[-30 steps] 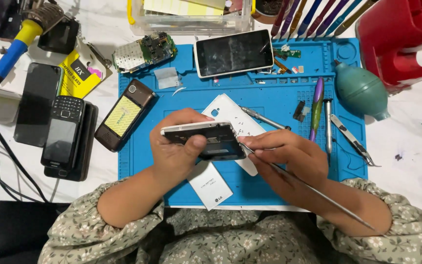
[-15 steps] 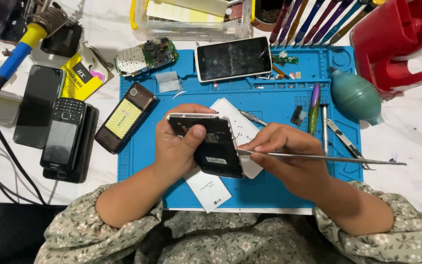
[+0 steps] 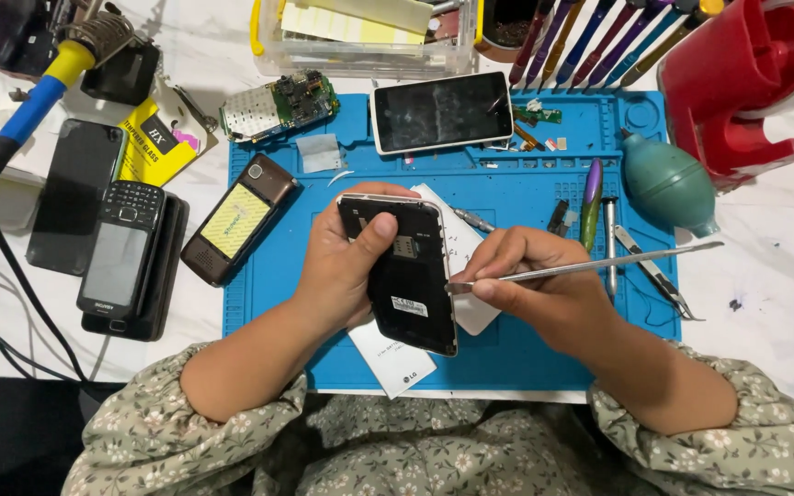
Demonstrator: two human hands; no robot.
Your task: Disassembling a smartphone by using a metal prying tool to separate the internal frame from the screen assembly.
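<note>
My left hand (image 3: 342, 271) grips a black phone with its back cover off (image 3: 402, 271), held upright over the blue work mat (image 3: 507, 197), thumb pressed on its upper back. My right hand (image 3: 535, 294) pinches a thin metal pry tool (image 3: 590, 267) that lies almost level, its tip touching the phone's right edge. Under both hands lie a white back cover (image 3: 470, 303) and a small white card (image 3: 392, 363).
On the mat: a white-framed phone (image 3: 440, 111), a brown phone (image 3: 240, 218), a circuit board (image 3: 277, 106), tweezers (image 3: 656, 274) and a green air blower (image 3: 668, 184). Left of it lie several dark phones (image 3: 121, 248) and a soldering iron (image 3: 34, 110). A red tape dispenser (image 3: 746, 83) stands at the right.
My left hand has turned the phone from lying sideways to upright. The pry tool swung from pointing down-right to nearly level, its tip now at the phone's right edge.
</note>
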